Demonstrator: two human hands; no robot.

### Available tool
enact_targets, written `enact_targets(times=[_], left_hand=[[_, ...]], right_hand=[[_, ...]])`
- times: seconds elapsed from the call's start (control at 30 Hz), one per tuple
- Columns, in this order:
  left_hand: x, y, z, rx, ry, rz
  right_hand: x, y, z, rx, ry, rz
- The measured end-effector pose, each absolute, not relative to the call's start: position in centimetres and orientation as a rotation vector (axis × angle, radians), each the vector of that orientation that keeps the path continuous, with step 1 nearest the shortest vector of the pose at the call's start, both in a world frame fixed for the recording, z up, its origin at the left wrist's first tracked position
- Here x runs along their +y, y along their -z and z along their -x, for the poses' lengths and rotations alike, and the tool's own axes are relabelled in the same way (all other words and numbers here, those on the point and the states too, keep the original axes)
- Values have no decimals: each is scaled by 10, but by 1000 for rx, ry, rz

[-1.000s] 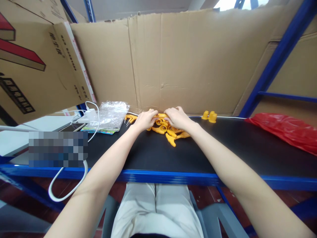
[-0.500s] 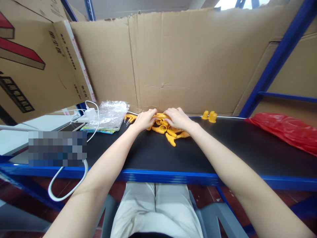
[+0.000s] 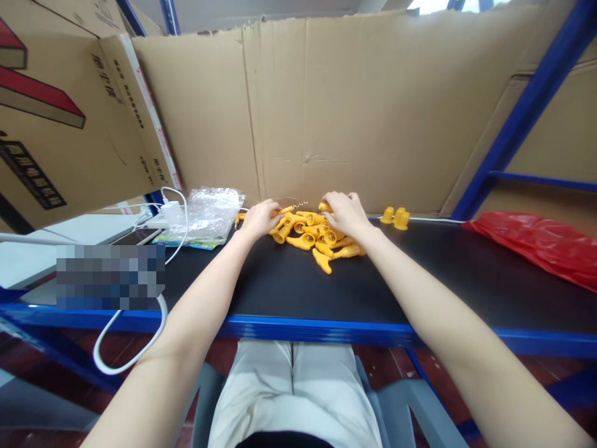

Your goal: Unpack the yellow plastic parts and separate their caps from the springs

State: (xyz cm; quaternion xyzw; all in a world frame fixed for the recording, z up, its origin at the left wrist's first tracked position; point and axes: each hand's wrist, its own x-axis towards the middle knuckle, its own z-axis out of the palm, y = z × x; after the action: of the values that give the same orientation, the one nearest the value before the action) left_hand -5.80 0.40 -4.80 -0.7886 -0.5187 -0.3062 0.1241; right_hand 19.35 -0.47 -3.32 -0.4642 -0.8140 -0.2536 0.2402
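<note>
My left hand (image 3: 260, 219) is closed on a yellow plastic piece with a thin coiled metal spring (image 3: 301, 205) sticking out to the right. Across from it, my right hand (image 3: 346, 214) pinches a small rounded yellow plastic cap (image 3: 323, 206), partly hidden by the fingers. Below and between both hands lies a pile of yellow plastic parts (image 3: 308, 239), some hollow and cup-like, others curved like handles. More yellow parts with springs (image 3: 238, 219) stick out left of my left hand.
Several yellow cups (image 3: 400, 219) stand at the back right of the black shelf (image 3: 289, 289). A red plastic bag (image 3: 536, 246) lies at the far right. To the left are a clear bubble bag (image 3: 209, 214), white charger (image 3: 171, 213) and cables. Cardboard (image 3: 373, 118) walls the back.
My hands have moved apart, uncovering more of the pile. A spring now shows from the piece in my left hand, and a yellow cap shows in my right.
</note>
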Motion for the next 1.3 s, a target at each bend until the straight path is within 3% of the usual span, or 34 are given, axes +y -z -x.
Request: enact_targets(times=[0.17,0.43,0.8,1.03,1.3], left_hand=[[13,45,78,-1718,1227,2020],[34,71,110,-1973,1448,2073],[56,96,126,-2059,1428,2227],[57,97,119,-1937,1035,2155],[56,108,113,-1998,319,2317]], right_hand=[[-2,34,-195,-2189,676,1243],[-1,37,-194,-2213,668,1229],[0,39,-195,-2217,687,1215],[-3,39,-193,-2227,679,1218],[-2,40,-194,-2240,676,1229]])
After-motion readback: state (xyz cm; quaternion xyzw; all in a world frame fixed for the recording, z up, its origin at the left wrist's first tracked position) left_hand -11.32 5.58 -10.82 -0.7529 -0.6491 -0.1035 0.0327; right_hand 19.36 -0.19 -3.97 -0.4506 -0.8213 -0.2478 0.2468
